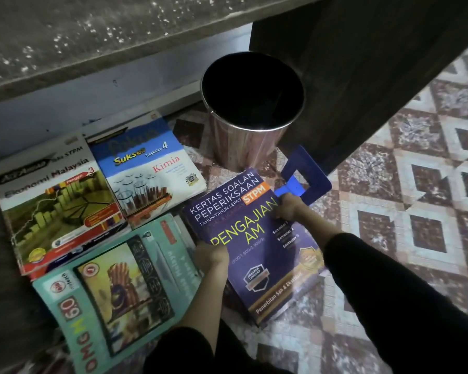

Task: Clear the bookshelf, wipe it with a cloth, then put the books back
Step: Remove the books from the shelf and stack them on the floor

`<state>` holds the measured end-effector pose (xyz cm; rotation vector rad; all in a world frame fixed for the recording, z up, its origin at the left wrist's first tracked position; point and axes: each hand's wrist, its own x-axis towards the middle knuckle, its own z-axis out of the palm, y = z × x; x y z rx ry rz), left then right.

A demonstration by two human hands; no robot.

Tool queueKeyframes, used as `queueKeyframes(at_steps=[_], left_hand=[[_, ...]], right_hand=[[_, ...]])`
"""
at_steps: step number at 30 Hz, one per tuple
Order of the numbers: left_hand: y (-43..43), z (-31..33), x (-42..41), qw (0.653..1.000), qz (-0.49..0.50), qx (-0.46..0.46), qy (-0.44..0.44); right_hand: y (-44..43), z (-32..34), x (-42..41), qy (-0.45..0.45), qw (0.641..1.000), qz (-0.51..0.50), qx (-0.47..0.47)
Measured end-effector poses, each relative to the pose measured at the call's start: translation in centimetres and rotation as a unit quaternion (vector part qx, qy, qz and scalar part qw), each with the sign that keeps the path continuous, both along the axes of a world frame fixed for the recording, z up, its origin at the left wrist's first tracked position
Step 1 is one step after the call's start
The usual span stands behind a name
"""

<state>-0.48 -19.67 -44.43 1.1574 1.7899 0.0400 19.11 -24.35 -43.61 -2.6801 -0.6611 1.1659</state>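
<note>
A purple book titled Pengajian Am [257, 247] lies on the patterned floor in the middle of the head view. My left hand [211, 256] grips its left edge, and my right hand [288, 207] holds its upper right edge. To its left lie three more books: a teal one [114, 292] nearest me, a green Ekonomi Malaysia book [57, 206] and a blue and white Kimia book [149, 168]. The dark wooden bookshelf side [362, 76] rises at the upper right. No cloth shows.
A shiny metal bin [251, 109] with a dark inside stands just behind the purple book. A blue plastic frame-like object [305, 176] lies by my right hand. A grey stone ledge [92, 41] runs along the top. Patterned tiles [416, 211] spread to the right.
</note>
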Motion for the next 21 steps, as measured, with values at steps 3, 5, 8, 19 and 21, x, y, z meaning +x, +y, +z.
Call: queueKeyframes(at_steps=[3,5,8,19,21], left_hand=[[0.1,1.1,0.1,1.000,0.006,0.003,-0.005],[0.0,1.8,0.3,1.000,-0.025,0.005,-0.004],[0.2,2.9,0.5,0.997,-0.069,0.024,-0.022],[1.0,8.4,1.2,0.987,-0.049,0.027,-0.148],[1.5,10.1,2.1,0.982,-0.062,0.048,-0.173]], right_hand=[[-0.5,-0.8,-1.2,-0.031,0.999,0.004,0.002],[-0.9,-0.8,-2.0,-0.052,0.999,-0.003,0.014],[-1.6,-0.8,-2.8,-0.089,0.996,0.022,0.012],[-0.8,4.1,-5.8,-0.070,0.994,-0.004,0.081],[-0.3,5.7,-6.1,-0.068,0.987,-0.030,0.143]])
